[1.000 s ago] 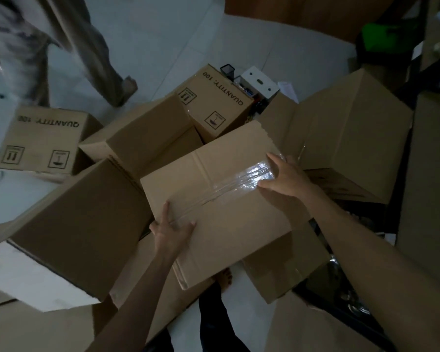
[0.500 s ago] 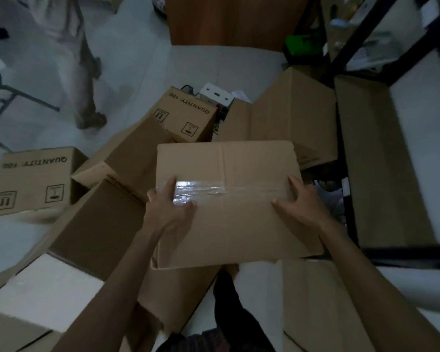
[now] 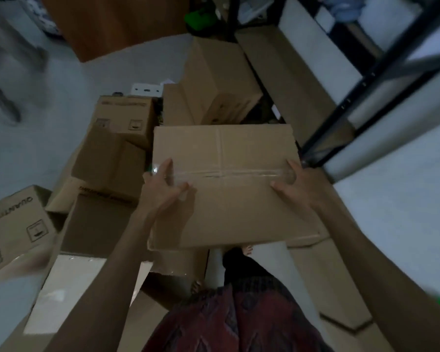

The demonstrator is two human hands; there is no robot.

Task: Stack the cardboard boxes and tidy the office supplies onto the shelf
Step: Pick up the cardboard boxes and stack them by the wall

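Floor [image 3: 61,80]: pale, showing left of and beyond the held box.
Shelf [image 3: 353,96]: black frame with white boards, right of the held box; one upright's foot stands just off its far right corner.
Wooden cabinet [image 3: 117,21]: brown, well beyond the held box, to the far left.
Held box [image 3: 229,207]: plain cardboard, lifted clear of the pile, broad face turned up to the camera, roughly level and square to the view. It is at the centre, above the person's feet.
Flat cardboard [image 3: 285,80]: lies along the shelf's foot, beyond the held box to the right.
Tall box [image 3: 214,72]: directly beyond the held box, tilted.
Plain box [image 3: 107,158]: just left of the held box, part of a jumbled pile.
Printed boxes: one [image 3: 125,118] beyond its far left corner; another [image 3: 13,224], marked QUANTITY, well to its left.
Left hand [image 3: 163,189]: grips the held box at its left edge, thumb and forefinger splayed over the top face (the other fingers are hidden).
Right hand [image 3: 297,185]: grips the right edge likewise, thumb pointing inward.
Tape strip [image 3: 226,172]: clear and glossy, crossing the held box's face from hand to hand.
White carton [image 3: 146,89]: small, beyond the held box, behind the nearer printed box.
Green object [image 3: 198,17]: far beyond the held box, beside the cabinet; too blurred to identify.
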